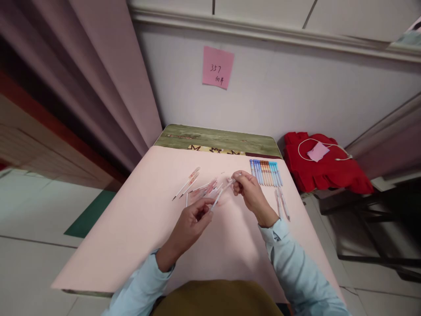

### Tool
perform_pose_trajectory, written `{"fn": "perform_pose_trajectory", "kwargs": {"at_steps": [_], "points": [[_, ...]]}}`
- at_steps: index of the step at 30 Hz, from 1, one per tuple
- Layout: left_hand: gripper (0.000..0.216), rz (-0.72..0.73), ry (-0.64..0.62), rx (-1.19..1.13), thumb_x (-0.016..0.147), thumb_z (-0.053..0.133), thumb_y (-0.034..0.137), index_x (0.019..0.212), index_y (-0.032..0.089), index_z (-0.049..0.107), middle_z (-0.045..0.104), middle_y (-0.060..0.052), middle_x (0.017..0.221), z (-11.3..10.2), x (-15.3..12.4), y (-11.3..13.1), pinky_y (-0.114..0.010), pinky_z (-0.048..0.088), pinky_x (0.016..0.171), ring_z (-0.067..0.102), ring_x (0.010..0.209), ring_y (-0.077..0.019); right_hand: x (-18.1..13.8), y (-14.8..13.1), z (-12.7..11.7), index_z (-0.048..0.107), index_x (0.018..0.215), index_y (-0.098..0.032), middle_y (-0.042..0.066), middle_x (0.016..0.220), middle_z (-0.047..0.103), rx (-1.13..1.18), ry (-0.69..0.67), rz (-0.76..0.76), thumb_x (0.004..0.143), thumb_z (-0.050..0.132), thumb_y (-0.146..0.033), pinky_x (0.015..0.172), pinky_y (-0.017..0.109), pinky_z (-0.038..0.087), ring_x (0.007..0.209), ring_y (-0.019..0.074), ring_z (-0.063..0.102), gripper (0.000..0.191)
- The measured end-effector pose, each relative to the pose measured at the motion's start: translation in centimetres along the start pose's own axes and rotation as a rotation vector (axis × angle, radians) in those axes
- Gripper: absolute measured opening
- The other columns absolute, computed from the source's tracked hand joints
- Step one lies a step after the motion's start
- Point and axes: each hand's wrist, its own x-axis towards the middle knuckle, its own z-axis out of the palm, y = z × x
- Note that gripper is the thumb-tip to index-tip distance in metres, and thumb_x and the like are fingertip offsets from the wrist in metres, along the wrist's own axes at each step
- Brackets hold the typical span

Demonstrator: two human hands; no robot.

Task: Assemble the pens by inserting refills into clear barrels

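Both my hands hold one thin white pen (221, 194) over a pink table (138, 228). My left hand (192, 219) pinches its lower end, fingers closed. My right hand (247, 189) grips its upper end, fingers curled. Just beyond my hands lies a loose scatter of pens and pen parts (200, 186). A neat row of several blue and orange pens (265, 172) lies to the right of my right hand. Two more pens (282, 204) lie by my right wrist.
A green patterned surface (217, 138) shows beyond the pink cover at the far edge. A pink sticky note (217, 67) hangs on the white wall. To the right, a red cloth (324, 164) with a white cable and a pink note lies on a seat. Curtains hang at left.
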Motion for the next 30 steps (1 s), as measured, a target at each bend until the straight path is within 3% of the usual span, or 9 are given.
{"fn": "perform_pose_trajectory", "kwargs": {"at_steps": [7,11,15,18,25,30], "points": [[0.031,-0.045,-0.004,-0.029,0.086,0.061,0.032,0.113,0.017,0.064,0.052,0.002,0.070,0.4,0.0,0.6,-0.028,0.036,0.062,0.048,0.066,-0.0133,-0.6,-0.4,0.0,0.065,0.077,-0.018,-0.006,0.053,0.050,-0.062,-0.078,0.024,0.076,0.073,-0.039,0.048,0.022,0.039,0.047,0.0084,0.042,0.023],[0.034,-0.143,-0.045,-0.282,0.084,0.065,0.036,0.111,0.016,0.063,0.057,0.001,0.068,1.2,0.2,1.1,-0.027,0.034,0.057,0.044,0.058,-0.0113,-1.1,-0.1,0.0,0.071,0.083,-0.016,-0.005,0.057,0.053,0.024,-0.133,0.064,0.074,0.078,-0.047,0.048,0.022,0.036,0.048,0.0071,0.041,0.033],[0.032,-0.213,-0.078,-0.586,0.083,0.069,0.038,0.106,0.016,0.062,0.061,-0.001,0.071,2.6,0.4,1.3,-0.025,0.035,0.056,0.046,0.057,-0.0102,-1.9,0.9,0.0,0.074,0.088,-0.017,-0.006,0.053,0.048,0.145,-0.115,0.069,0.075,0.076,-0.054,0.049,0.021,0.035,0.049,0.0070,0.040,0.039],[0.030,-0.216,-0.090,-0.674,0.082,0.071,0.037,0.102,0.016,0.063,0.064,-0.004,0.076,3.8,0.3,1.2,-0.025,0.036,0.056,0.048,0.059,-0.0106,-2.6,1.7,-0.1,0.075,0.088,-0.017,-0.004,0.055,0.051,0.176,-0.084,0.068,0.078,0.073,-0.057,0.050,0.021,0.035,0.051,0.0079,0.042,0.041],[0.026,-0.157,-0.089,-0.708,0.082,0.073,0.035,0.098,0.016,0.066,0.066,-0.005,0.079,6.2,0.5,-1.1,-0.026,0.041,0.061,0.053,0.065,-0.0123,-3.4,4.3,-0.8,0.074,0.094,-0.018,-0.003,0.069,0.059,0.239,-0.175,0.075,0.081,0.074,-0.046,0.050,0.017,0.039,0.054,0.0056,0.046,0.031],[0.025,-0.213,-0.165,-0.705,0.076,0.077,0.031,0.092,0.013,0.070,0.068,-0.007,0.079,6.5,2.9,-3.1,-0.027,0.044,0.067,0.057,0.066,-0.0126,-2.4,6.9,-2.3,0.071,0.096,-0.017,-0.002,0.077,0.064,0.314,-0.135,0.128,0.078,0.076,-0.045,0.035,0.016,0.031,0.046,0.0039,0.043,0.034]]}}
